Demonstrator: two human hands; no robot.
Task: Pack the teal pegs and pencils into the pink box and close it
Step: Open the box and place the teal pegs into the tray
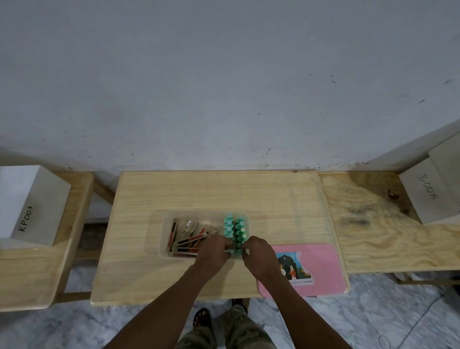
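Pencils (192, 236) lie in the left of a clear tray (163, 237), with teal pegs (234, 227) in two rows on its right. The left hand (213, 255) pinches the nearest peg with curled fingers. The right hand (258, 254), also curled, touches the next row, but its grip is unclear. The pink box (322, 268) lies flat just beside it.

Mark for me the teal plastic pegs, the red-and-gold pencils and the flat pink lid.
teal plastic pegs (228, 228): head view, a peg midway along the left row.
red-and-gold pencils (191, 229): head view, middle of the pile.
flat pink lid (325, 268): head view, bare area right of sticker.
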